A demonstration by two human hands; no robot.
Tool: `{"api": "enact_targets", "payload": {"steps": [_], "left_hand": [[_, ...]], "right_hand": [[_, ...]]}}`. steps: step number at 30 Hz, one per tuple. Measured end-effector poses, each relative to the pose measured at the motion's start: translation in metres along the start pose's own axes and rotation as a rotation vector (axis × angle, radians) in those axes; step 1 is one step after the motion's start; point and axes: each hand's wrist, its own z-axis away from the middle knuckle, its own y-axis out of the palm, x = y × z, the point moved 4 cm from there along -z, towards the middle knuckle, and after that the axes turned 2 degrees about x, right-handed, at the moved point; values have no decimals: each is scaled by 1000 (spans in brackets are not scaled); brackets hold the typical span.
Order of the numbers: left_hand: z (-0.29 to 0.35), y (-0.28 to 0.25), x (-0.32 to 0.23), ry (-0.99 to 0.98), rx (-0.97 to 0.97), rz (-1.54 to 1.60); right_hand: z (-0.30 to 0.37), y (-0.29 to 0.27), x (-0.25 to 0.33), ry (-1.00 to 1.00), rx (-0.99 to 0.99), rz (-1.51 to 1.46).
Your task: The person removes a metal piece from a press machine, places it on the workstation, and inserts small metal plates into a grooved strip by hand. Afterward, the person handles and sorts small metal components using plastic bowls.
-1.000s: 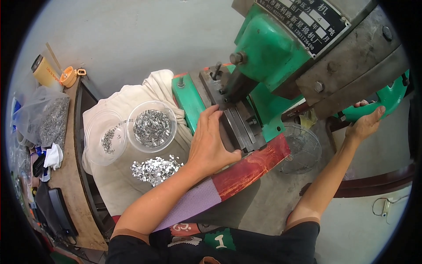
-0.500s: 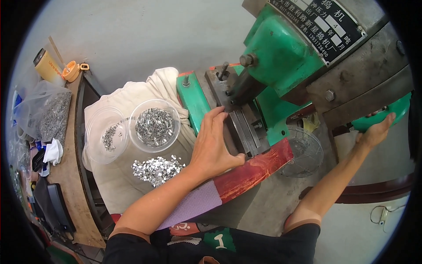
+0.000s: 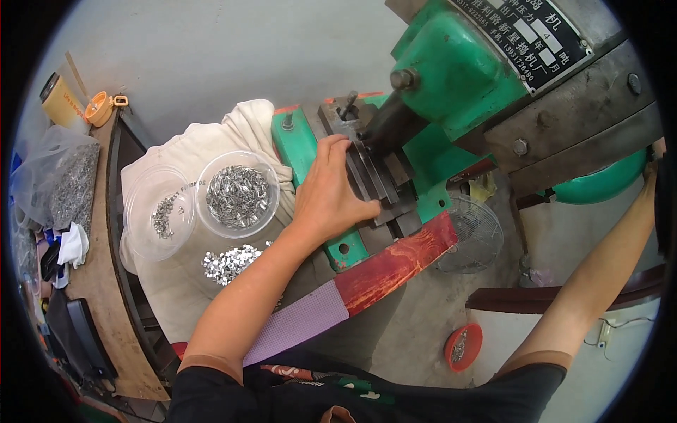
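Observation:
My left hand (image 3: 326,194) lies along the near left side of the steel die (image 3: 370,176) on the press bed. Its thumb and fingers are spread apart, with the fingertips and thumb tip touching the die's edge; nothing shows held in it. Above the die stands the dark press ram (image 3: 390,127), coming down from the green press head (image 3: 451,70). My right hand (image 3: 657,156) is at the far right picture edge, beside the green handwheel (image 3: 603,185); its fingers are mostly hidden there.
A tub of shiny metal pieces (image 3: 238,196), a clear lid with small bits (image 3: 163,217) and a pile of silvery pieces (image 3: 229,264) lie on beige cloth (image 3: 176,289). A red-brown board (image 3: 395,264) edges the bed. A fan (image 3: 472,236) and red bowl (image 3: 463,347) stand below.
My right hand has moved right and up along the handwheel toward the picture edge. My left hand remains against the die. The view has shifted, bringing the red bowl into sight.

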Motion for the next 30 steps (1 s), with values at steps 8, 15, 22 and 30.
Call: {"api": "enact_targets", "payload": {"steps": [8,15,22,30], "left_hand": [[-12,-3,0,-42,22,-38],[-16,-5,-1,-35,48,-36],[-18,-5,1,15,-5,-74],[-16,-3,6,-9,59,-6]], "right_hand": [[-9,-11,-18,22,-35,89],[8,-12,-8,47,-220,-80],[39,8,-30,105,-380,-247],[123,78,-59,46,-659,-473]]}}
